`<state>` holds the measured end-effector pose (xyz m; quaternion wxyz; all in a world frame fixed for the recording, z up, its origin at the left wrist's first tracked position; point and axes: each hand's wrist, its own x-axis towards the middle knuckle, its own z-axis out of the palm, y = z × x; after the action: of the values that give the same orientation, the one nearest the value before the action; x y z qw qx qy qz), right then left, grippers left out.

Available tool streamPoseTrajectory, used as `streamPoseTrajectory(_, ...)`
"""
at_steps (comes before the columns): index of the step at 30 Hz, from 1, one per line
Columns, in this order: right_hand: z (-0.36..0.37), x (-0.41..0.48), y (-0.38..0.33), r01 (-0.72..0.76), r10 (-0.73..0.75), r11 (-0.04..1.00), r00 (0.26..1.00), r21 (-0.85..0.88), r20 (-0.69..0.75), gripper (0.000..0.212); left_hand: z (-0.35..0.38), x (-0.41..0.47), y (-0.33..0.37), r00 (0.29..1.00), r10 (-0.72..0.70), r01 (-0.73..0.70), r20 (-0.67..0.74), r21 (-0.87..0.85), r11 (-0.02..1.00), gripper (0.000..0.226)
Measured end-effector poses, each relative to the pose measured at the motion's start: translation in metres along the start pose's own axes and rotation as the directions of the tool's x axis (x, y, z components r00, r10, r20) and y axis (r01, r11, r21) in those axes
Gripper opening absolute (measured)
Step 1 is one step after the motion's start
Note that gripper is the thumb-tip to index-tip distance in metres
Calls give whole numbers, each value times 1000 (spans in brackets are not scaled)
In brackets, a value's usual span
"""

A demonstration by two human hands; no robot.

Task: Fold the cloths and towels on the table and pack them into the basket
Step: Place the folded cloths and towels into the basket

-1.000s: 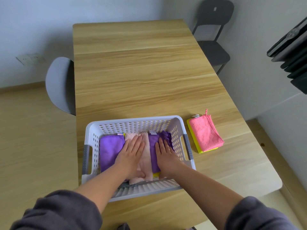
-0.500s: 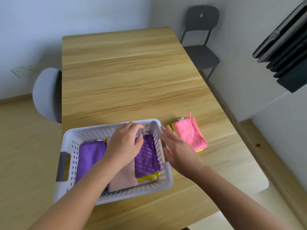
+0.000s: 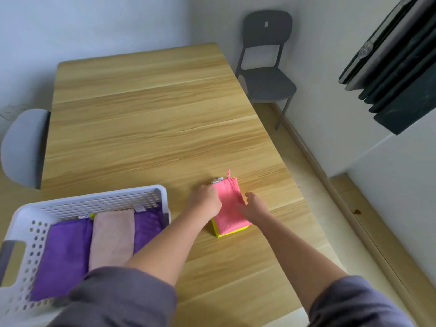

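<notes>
A folded pink cloth [image 3: 230, 208] lies on top of a folded yellow cloth [image 3: 232, 232] on the wooden table [image 3: 153, 114], right of the white perforated basket [image 3: 94, 199]. My left hand [image 3: 205, 201] has its fingers curled over the pink cloth's left edge. At the cloth's right edge, my right hand [image 3: 253, 205] touches it with fairly straight fingers. The basket holds a folded purple cloth [image 3: 63, 251], a pale pink towel [image 3: 113, 234] and a second purple cloth [image 3: 147, 227] side by side; my left sleeve hides its near corner.
A grey chair [image 3: 21, 147] stands at the table's left side and a dark chair [image 3: 266, 67] at the far right corner. A white wall runs close along the right, with dark panels [image 3: 396, 67] leaning at the upper right.
Both hands have left the basket and moved right to the pink and yellow stack. My view has swung right, so the basket now sits at the lower left.
</notes>
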<state>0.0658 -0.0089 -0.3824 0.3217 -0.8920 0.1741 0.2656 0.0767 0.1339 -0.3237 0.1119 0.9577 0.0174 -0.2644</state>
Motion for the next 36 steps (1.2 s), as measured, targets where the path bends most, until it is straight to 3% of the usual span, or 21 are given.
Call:
streamPoseTrajectory(3, 8, 12, 5, -37, 33, 996, 998, 81, 52, 61, 23, 22, 1, 955, -248, 279, 163, -208, 937, 34)
streamPoseTrajectory(6, 13, 23, 12, -30, 21, 989, 998, 143, 61, 53, 45, 34, 1, 879, -405, 477, 253, -475, 739, 32)
streamPoseTrajectory(11, 15, 27, 22, -101, 59, 938, 989, 333, 132, 32, 57, 35, 4, 815, -482, 515, 321, -781, 352, 27)
streamPoseTrajectory(14, 8, 18, 29, -105, 37, 846, 990, 523, 138, 17, 49, 30, 14, 852, -414, 439, 322, -869, 228, 25)
streamPoseTrajectory(17, -3, -1, 27, -50, -17, 759, 995, 649, 96, 11, 40, 18, 20, 918, -289, 345, 271, -905, 247, 25)
streamPoseTrajectory(20, -12, -27, 14, 12, -79, 686, 995, 727, 57, 8, 26, -5, 16, 957, -250, 212, 144, -940, 267, 11)
streamPoseTrajectory(23, -13, -62, -11, 55, -174, 591, 983, 805, 61, 18, 5, -36, -3, 964, -267, 67, 15, -980, 188, 15)
streamPoseTrajectory(26, -3, -101, -49, 65, -287, 519, 952, 852, 102, 39, -19, -68, -39, 972, -235, -2, -16, -998, 62, 15)
streamPoseTrajectory(29, 25, -133, -94, 86, -328, 586, 934, 806, 139, 47, -40, -99, -97, 967, -245, -50, -67, -996, 78, 13)
streamPoseTrajectory(32, 55, -151, -126, 173, -350, 708, 928, 685, 128, 29, -46, -117, -150, 955, -282, -45, -95, -983, 180, 15)
streamPoseTrajectory(34, 85, -166, -151, 290, -351, 847, 934, 445, 59, 26, -43, -131, -200, 948, -303, -20, -97, -969, 247, 17)
streamPoseTrajectory(36, 108, -176, -162, 384, -379, 920, 923, 85, -64, 22, -40, -138, -232, 944, -319, 23, -85, -947, 321, 18)
